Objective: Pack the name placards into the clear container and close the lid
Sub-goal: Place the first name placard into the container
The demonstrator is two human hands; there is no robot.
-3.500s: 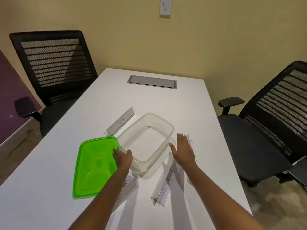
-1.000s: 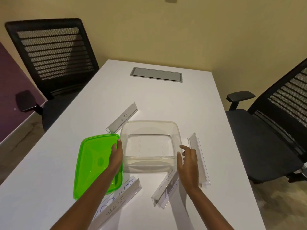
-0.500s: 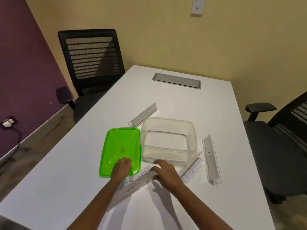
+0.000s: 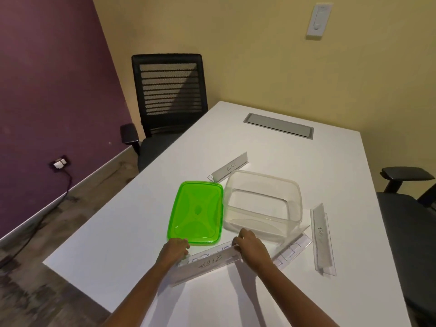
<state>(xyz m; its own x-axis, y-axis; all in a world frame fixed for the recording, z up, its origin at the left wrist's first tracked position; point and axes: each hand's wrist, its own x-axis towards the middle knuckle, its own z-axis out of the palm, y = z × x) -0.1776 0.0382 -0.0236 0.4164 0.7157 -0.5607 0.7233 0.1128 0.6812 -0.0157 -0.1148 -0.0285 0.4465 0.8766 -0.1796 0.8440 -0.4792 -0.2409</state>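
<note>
The clear container (image 4: pixel 264 204) stands open and empty on the white table (image 4: pixel 283 149). Its green lid (image 4: pixel 197 213) lies flat beside it on the left. A long clear name placard (image 4: pixel 207 263) lies in front of both; my left hand (image 4: pixel 175 250) grips its left end and my right hand (image 4: pixel 251 246) grips its right end. A second placard (image 4: pixel 292 247) lies partly under the container's near right corner. A third placard (image 4: pixel 320 237) lies to the right of the container. Another placard (image 4: pixel 230 168) stands behind the container's far left corner.
A black mesh chair (image 4: pixel 168 100) stands at the table's far left side, another chair (image 4: pixel 410 208) at the right. A grey cable hatch (image 4: pixel 278 125) is set into the far end of the table. The table's left edge runs near the lid.
Both hands left the container's sides and came down onto the nearest placard, closing on its two ends. My view swung to the left.
</note>
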